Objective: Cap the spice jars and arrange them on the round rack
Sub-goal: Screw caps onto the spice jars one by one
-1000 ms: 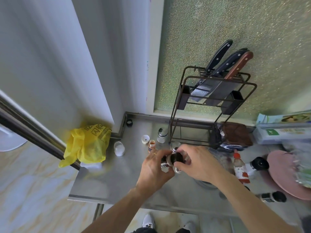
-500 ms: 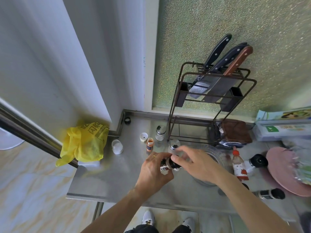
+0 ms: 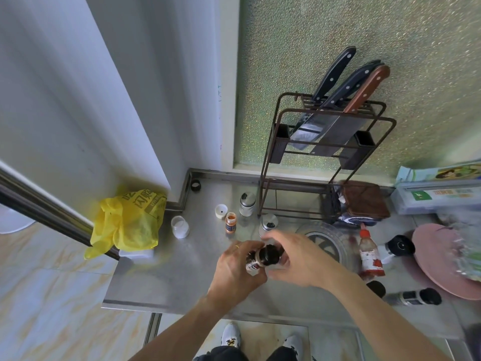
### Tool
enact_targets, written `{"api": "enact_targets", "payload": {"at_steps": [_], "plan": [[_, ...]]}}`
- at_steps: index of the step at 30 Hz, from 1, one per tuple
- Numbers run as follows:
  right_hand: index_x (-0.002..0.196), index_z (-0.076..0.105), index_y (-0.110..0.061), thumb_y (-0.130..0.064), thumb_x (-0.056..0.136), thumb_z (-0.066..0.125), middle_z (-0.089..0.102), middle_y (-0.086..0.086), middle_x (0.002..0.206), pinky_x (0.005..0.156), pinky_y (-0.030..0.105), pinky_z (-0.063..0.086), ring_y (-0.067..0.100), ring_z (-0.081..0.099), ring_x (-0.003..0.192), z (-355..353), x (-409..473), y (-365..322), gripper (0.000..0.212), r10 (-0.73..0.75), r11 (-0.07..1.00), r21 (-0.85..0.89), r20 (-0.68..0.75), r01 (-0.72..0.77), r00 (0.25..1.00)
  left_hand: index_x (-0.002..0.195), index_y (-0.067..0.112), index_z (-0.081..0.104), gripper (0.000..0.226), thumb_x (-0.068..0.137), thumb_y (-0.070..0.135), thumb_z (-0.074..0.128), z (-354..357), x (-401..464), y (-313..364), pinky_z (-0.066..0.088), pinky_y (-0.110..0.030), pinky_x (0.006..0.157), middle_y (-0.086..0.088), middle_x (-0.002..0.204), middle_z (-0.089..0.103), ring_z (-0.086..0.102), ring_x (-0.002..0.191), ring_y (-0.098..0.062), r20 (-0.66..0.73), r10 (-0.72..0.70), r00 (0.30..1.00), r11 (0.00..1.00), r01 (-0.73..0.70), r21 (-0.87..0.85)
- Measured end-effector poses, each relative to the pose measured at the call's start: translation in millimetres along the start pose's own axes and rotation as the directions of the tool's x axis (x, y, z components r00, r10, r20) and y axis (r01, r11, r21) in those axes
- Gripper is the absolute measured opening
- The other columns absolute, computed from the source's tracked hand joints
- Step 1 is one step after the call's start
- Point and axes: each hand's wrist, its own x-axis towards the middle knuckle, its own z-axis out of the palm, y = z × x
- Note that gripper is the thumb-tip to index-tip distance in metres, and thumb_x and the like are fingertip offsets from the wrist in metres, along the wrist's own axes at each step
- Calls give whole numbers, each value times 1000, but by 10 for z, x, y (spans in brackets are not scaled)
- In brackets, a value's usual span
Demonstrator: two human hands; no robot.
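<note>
My left hand (image 3: 234, 272) grips a small spice jar (image 3: 253, 264) above the steel counter. My right hand (image 3: 299, 259) has its fingers closed round the jar's black cap (image 3: 270, 254). Behind them stand an uncapped orange spice jar (image 3: 230, 222), a loose white cap (image 3: 221, 211), two glass shakers with metal tops (image 3: 247, 204) (image 3: 268, 224) and a white open jar (image 3: 180, 226). The round clear rack (image 3: 325, 243) lies to the right of my hands. A black-capped jar (image 3: 416, 297) lies on its side at the right.
A brown wire knife rack (image 3: 328, 142) holding several knives stands at the back against the window. A yellow plastic bag (image 3: 130, 220) sits at the counter's left edge. A red sauce bottle (image 3: 369, 254), a black-lidded jar (image 3: 398, 246) and a pink plate (image 3: 437, 259) crowd the right side.
Both hands stay together on the jar and its black cap, the right hand's fingers shifting round the cap. The view has tilted slightly; nothing on the counter has moved.
</note>
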Motion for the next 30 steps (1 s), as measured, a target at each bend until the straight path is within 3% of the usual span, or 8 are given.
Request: {"api": "enact_targets", "payload": {"at_steps": [2,4,8,15,20,25,27,30], "plan": [[117,63,-25,-40,75,78,73,-6,101,80,28,54,17,69,90,108,20,-5,47,14,1000,-17,-56,-15,998,108,33,68,46,63,27,71,13,-2,-33,48,-13,74,14,91,72,62,83,-4,0,-6,1000,1000,6,2],[110,67,-21,-50,77,75,74,-2,99,82,33,55,19,69,90,237,64,1,44,65,998,-18,-129,-68,989,109,30,70,43,67,23,69,34,-24,-82,54,-22,75,14,93,73,65,83,-4,28,-5,1000,1000,6,-10],[103,64,-20,-51,83,70,71,1,99,72,27,41,21,65,93,558,174,-54,37,69,992,-90,-203,-89,977,113,23,71,38,76,13,73,102,-86,-273,57,-28,81,12,100,76,70,90,-4,81,-14,997,997,20,-73],[123,56,-17,-26,94,64,59,5,115,87,34,49,26,64,106,1048,593,-118,31,128,988,-67,-181,-142,975,113,16,65,36,79,8,72,328,82,-617,57,-37,85,0,104,72,69,94,-19,125,-218,968,976,219,8],[122,56,-15,-17,95,60,59,7,116,84,34,49,27,64,107,1320,910,-65,27,203,973,-81,-142,-215,969,120,16,60,42,81,2,63,501,196,-867,50,-29,80,-3,106,71,66,97,-25,203,-335,920,942,323,90],[128,51,-20,-16,95,60,53,3,118,84,29,49,22,63,106,1503,967,67,35,229,968,-69,-129,-239,965,130,16,56,55,81,-7,50,551,205,-1068,52,-33,93,-4,117,69,64,109,-22,298,-334,894,942,329,69],[129,49,-21,-20,93,61,52,2,119,83,28,49,22,62,106,1520,958,109,38,213,973,-69,-117,-222,970,130,14,57,60,78,-11,45,511,247,-1143,52,-34,95,-5,120,69,64,113,-20,253,-353,901,935,345,79],[138,40,-25,-41,90,64,50,-1,124,83,31,51,22,59,113,1468,931,99,57,220,970,-79,-105,-228,970,122,9,63,61,71,-17,42,396,408,-1283,55,-33,90,-7,115,70,67,105,-21,75,-411,909,911,406,67]]}}
